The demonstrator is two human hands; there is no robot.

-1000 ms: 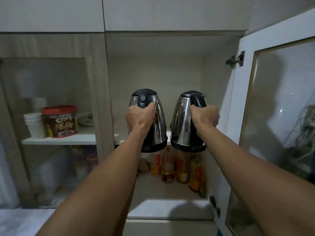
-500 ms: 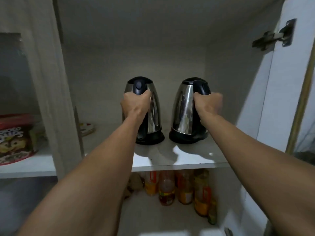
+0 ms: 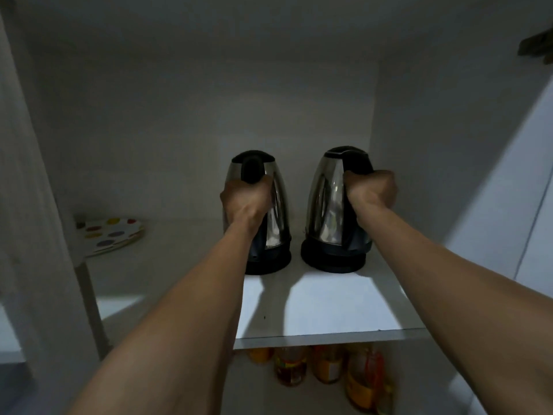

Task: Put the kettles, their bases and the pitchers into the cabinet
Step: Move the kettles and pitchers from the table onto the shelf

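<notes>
Kettles (image 3: 335, 205) deeper in, steel, black-based.

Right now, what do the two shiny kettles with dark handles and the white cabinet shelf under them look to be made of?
Left shiny kettle and right shiny kettle: bodies look like polished stainless steel, mirror reflections showing; lids, handles and bottom rings look like matt black plastic. White cabinet shelf: probably laminated board, smooth with a soft sheen and a square front edge. Left hand and right hand grip the handles.

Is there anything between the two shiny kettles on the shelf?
No. The head view shows only bare shelf between the left kettle and the right kettle.
</notes>
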